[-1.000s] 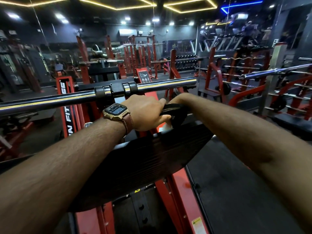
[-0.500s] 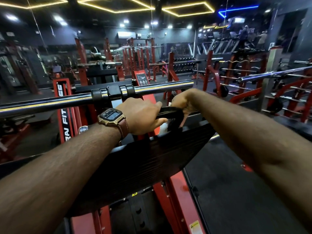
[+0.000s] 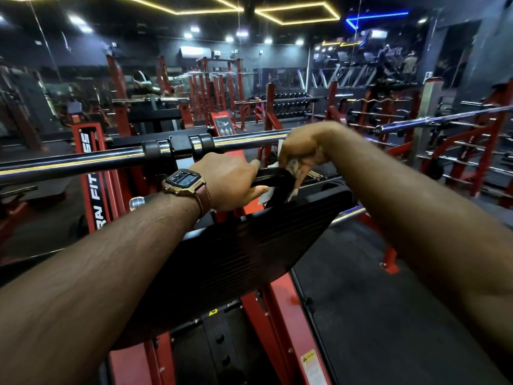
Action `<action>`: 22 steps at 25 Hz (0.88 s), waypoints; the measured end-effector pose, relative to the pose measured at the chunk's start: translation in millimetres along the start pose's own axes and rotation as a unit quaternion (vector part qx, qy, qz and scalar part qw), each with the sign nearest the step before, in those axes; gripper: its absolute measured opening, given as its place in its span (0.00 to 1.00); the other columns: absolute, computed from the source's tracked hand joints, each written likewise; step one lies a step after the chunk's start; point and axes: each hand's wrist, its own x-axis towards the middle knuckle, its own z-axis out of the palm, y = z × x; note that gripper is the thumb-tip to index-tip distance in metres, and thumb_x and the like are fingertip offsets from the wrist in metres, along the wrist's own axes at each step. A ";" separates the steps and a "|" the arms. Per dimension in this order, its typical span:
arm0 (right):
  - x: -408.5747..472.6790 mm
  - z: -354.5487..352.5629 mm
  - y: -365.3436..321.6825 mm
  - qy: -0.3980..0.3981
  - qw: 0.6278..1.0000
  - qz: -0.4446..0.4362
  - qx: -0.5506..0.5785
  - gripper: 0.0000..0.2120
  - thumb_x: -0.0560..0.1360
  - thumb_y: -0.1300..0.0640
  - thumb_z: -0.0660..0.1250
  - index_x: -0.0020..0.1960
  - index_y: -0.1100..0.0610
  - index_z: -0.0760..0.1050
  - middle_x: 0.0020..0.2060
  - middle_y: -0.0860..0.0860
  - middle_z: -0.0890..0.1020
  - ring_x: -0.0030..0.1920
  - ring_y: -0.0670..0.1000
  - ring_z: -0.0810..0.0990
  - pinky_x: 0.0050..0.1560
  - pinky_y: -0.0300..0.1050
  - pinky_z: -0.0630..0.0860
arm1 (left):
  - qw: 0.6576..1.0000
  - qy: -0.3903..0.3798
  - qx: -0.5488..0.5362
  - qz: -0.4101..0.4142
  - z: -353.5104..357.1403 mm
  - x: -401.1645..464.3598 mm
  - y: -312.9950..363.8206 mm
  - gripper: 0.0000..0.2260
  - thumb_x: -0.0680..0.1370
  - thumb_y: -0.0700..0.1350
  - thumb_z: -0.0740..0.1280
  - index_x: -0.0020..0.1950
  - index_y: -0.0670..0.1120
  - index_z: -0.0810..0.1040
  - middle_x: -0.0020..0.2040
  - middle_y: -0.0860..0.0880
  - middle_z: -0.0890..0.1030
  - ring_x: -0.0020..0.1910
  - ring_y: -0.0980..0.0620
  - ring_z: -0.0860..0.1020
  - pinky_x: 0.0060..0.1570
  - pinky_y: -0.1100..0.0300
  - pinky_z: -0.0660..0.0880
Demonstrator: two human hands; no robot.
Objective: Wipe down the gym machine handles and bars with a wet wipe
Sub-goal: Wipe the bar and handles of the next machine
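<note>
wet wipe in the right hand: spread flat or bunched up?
Bunched. The wet wipe shows only as small white bits poking out around the right hand, which grips it against the black handle.

Wet wipe (image 3: 273, 164) mostly concealed under right hand (image 3: 301, 151); handle (image 3: 270, 176) partly covered; right fingers (image 3: 298, 169) motion-blurred.
</note>
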 end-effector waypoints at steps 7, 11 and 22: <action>-1.6 37.6 24.6 0.161 0.982 -0.027 0.095 0.13 0.79 0.65 0.58 0.60 0.68 0.72 0.54 0.66 0.80 0.48 0.65 0.85 0.48 0.62 0.83 | 0.999 -0.006 -0.034 -0.012 -5.8 -1.7 5.4 0.21 0.81 0.65 0.55 0.56 0.48 0.72 0.35 0.53 0.66 0.34 0.49 0.68 0.34 0.56 0.66; -24.6 80.4 40.5 0.410 0.906 -0.101 0.021 0.11 0.80 0.58 0.60 0.56 0.63 0.77 0.50 0.60 0.81 0.51 0.60 0.80 0.52 0.44 0.75 | 0.999 -0.005 -0.036 -0.023 -3.6 -1.1 7.0 0.22 0.80 0.66 0.55 0.53 0.49 0.74 0.42 0.49 0.76 0.37 0.47 0.71 0.36 0.56 0.68; -41.3 166.7 50.2 0.460 0.840 -0.280 -0.067 0.25 0.74 0.66 0.63 0.70 0.56 0.74 0.68 0.57 0.76 0.66 0.58 0.74 0.61 0.42 0.71 | 0.997 0.021 -0.055 -0.059 -11.9 -65.3 -8.4 0.20 0.82 0.62 0.55 0.59 0.47 0.72 0.51 0.48 0.81 0.49 0.43 0.81 0.37 0.56 0.68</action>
